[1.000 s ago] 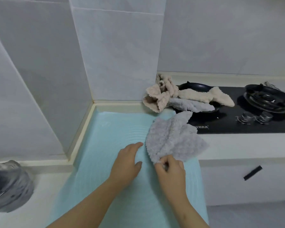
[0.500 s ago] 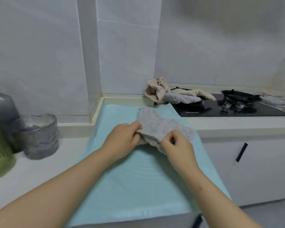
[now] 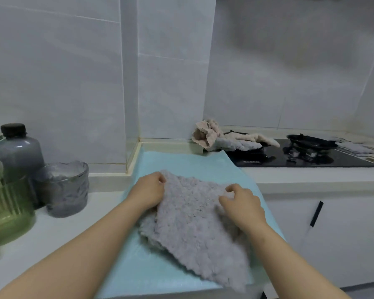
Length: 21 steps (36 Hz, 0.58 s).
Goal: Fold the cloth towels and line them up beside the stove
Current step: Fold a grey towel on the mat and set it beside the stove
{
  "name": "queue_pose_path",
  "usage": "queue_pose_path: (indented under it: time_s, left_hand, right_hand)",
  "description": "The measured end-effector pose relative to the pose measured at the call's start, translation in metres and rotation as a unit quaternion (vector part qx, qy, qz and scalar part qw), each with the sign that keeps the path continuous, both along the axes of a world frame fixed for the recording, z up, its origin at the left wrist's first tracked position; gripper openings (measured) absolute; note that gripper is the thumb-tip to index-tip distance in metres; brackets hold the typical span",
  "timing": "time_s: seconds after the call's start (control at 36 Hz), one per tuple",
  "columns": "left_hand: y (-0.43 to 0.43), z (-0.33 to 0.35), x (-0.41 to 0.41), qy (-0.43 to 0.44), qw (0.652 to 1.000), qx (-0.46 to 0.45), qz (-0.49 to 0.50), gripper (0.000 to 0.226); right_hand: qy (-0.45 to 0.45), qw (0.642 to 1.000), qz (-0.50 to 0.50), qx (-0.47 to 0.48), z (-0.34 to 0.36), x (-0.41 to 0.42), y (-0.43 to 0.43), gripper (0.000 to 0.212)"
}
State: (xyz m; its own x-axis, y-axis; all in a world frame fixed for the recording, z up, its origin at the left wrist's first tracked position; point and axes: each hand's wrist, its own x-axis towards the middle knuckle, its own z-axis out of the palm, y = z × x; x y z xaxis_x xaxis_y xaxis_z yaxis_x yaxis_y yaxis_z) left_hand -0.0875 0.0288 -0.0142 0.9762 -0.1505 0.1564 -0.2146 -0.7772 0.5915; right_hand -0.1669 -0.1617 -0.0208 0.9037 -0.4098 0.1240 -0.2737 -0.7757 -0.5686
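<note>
Half a second ago the grey towel [image 3: 194, 223] was bunched small between my hands; now it lies pulled wide on the blue mat [image 3: 151, 266], so I think it is ready for the first fold. My left hand [image 3: 148, 190] pinches its far left corner with curled fingers, and my right hand [image 3: 242, 203] pinches the far right edge the same way. The other towels [image 3: 225, 140] wait in a heap at the stove [image 3: 311, 160]

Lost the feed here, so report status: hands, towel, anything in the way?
Left hand and right hand pinch grey towel at its far edge. Towel rumpled on blue mat. Other towels heaped on stove, beyond the work.
</note>
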Motion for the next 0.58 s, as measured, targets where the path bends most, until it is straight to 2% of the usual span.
queue_pose_path:
  time_s: [0.06, 0.11, 0.25, 0.31, 0.39, 0.47, 0.58]
  left_hand:
    - [-0.007, -0.008, 0.018, 0.024, 0.998, 0.057, 0.019, 0.032]
    - [-0.013, -0.014, 0.032, 0.028, 0.995, 0.095, 0.030, 0.035]
    - [-0.023, -0.019, 0.048, 0.033, 0.994, 0.108, -0.004, 0.046]
    - [-0.024, -0.017, 0.050, 0.049, 0.996, 0.077, -0.010, 0.047]
    - [-0.024, -0.011, 0.053, 0.049, 0.999, -0.018, 0.000, 0.042]
    - [-0.020, -0.004, 0.061, -0.031, 0.993, -0.106, 0.042, 0.032]
    - [-0.010, 0.002, 0.073, -0.136, 0.967, -0.199, 0.080, 0.040]
  right_hand:
    - [0.047, 0.998, -0.016, -0.044, 0.000, 0.016, -0.006, 0.045]
    - [0.074, 0.994, -0.025, -0.081, -0.004, 0.030, -0.009, 0.044]
    - [0.032, 0.994, -0.023, -0.104, -0.018, 0.059, -0.010, 0.018]
    - [-0.001, 0.996, -0.006, -0.090, -0.020, 0.067, -0.011, 0.024]
    - [-0.051, 0.996, 0.011, -0.072, -0.017, 0.079, -0.013, 0.031]
    - [-0.117, 0.990, 0.008, -0.073, -0.010, 0.094, -0.014, 0.033]
    - [-0.210, 0.974, -0.001, -0.081, 0.002, 0.115, -0.015, 0.027]
